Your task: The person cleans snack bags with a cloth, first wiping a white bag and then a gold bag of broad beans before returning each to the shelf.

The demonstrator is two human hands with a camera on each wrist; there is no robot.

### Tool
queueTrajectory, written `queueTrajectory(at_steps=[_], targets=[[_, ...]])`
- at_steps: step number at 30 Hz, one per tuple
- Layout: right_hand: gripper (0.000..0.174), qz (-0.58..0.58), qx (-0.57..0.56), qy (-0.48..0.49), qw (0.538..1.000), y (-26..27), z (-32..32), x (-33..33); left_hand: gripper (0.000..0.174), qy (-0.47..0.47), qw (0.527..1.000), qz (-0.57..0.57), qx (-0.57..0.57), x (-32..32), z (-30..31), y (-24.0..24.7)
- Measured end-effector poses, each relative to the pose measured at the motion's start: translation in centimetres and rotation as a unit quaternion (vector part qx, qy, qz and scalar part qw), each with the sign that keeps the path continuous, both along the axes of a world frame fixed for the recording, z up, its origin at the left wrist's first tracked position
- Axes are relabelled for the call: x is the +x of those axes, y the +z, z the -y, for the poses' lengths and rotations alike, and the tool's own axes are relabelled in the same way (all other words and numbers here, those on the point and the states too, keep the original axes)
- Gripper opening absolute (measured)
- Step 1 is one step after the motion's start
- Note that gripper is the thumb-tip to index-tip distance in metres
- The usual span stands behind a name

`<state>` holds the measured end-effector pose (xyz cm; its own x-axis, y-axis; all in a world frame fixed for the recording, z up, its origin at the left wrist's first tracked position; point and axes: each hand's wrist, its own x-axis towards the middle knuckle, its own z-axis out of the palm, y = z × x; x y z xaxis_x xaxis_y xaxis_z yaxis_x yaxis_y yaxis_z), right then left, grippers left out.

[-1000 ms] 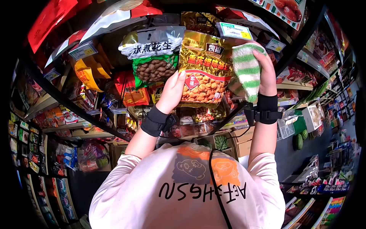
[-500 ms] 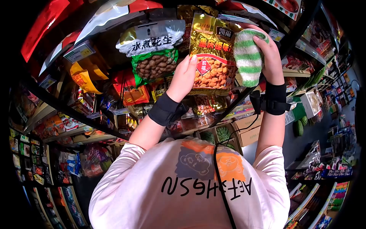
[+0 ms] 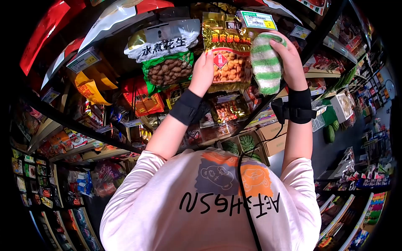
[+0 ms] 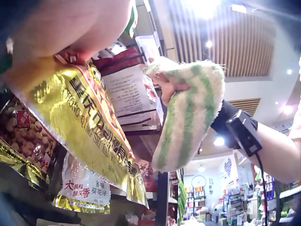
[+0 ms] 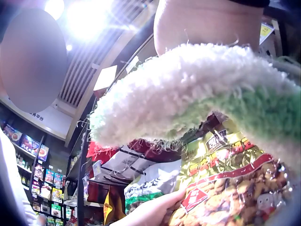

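Note:
In the head view my left hand (image 3: 202, 75) holds a gold snack bag (image 3: 231, 69) by its left edge, thumb on the front. Crunchy coated beans or nuts are pictured on it. My right hand (image 3: 295, 69) grips a fuzzy green-and-white striped cloth (image 3: 266, 67), thumb over its front and the other fingers mostly hidden behind. The cloth hangs close beside the bag's right edge. From the left wrist, the bag (image 4: 89, 117) slants below my hand, with the cloth (image 4: 193, 113) opposite. The cloth (image 5: 164, 89) fills much of the right wrist view.
Left of the gold bag hangs a boiled-peanut bag (image 3: 169, 54). A price tag (image 3: 258, 20) juts out above the cloth, and another (image 3: 83, 60) sits farther left. Black rack bars frame the shelves. Boxes with watermelons (image 3: 248, 143) stand below, and a cable (image 3: 243, 184) runs down my shirt.
Both hands have risen in the head view, carrying the gold bag up toward the shelf. Its top now tilts back more. The cloth swung right, then back left, staying beside the bag.

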<state>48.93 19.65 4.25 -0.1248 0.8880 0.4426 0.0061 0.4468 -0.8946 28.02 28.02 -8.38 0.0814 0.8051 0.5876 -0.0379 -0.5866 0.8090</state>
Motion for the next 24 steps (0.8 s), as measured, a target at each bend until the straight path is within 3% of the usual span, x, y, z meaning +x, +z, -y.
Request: queueTrajectory(at_steps=[3,7,9,12,13,14,15,16,18,20,21,23,24], targets=[[0.036,0.009,-0.003,0.033,0.999,-1.3,-0.3,-0.9,0.033,0.033,0.999,0.017,-0.005,1.4,-2.5,-0.5],[0.035,-0.003,-0.035,0.026,0.999,-4.7,-0.6,-0.7,0.039,0.082,0.991,0.047,-0.093,3.4,-10.0,-3.9],[0.035,-0.017,-0.057,0.02,0.998,-6.3,0.3,-0.2,0.037,0.131,0.984,-0.01,-0.122,3.6,-13.5,-5.3],[0.037,-0.053,-0.09,-0.004,0.995,-9.2,1.8,1.6,0.034,0.189,0.951,-0.241,-0.033,3.3,-14.7,-5.0],[0.038,-0.08,-0.109,-0.005,0.991,-10.1,2.4,2.4,0.034,0.186,0.838,-0.513,0.006,2.3,-13.9,-2.4],[0.038,-0.112,-0.127,-0.021,0.985,-11.2,2.8,3.5,0.034,0.222,0.935,-0.276,-0.022,3.2,-16.5,-4.4],[0.036,-0.135,-0.13,-0.03,0.982,-12.0,3.4,4.4,0.034,0.245,0.968,-0.02,-0.051,4.2,-19.2,-6.3],[0.036,-0.15,-0.138,-0.048,0.978,-12.8,4.0,5.5,0.033,0.212,0.974,-0.033,-0.067,3.8,-19.6,-6.6],[0.035,-0.174,-0.156,-0.081,0.969,-14.7,4.8,7.7,0.031,0.198,0.961,0.096,-0.165,4.2,-19.8,-7.4],[0.035,-0.187,-0.178,-0.094,0.962,-16.6,5.7,9.7,0.033,0.184,0.963,0.038,-0.193,4.1,-16.6,-6.5],[0.035,-0.193,-0.189,-0.1,0.958,-17.3,6.1,10.2,0.041,0.181,0.949,0.15,-0.211,4.8,-10.5,-2.5],[0.032,-0.211,-0.236,-0.102,0.943,-18.7,6.7,10.8,0.053,0.164,0.953,0.094,-0.236,4.4,-9.5,-3.9],[0.03,-0.215,-0.261,-0.098,0.936,-20.6,6.6,11.4,0.058,0.146,0.968,0.13,-0.159,4.6,-8.3,-5.2]])
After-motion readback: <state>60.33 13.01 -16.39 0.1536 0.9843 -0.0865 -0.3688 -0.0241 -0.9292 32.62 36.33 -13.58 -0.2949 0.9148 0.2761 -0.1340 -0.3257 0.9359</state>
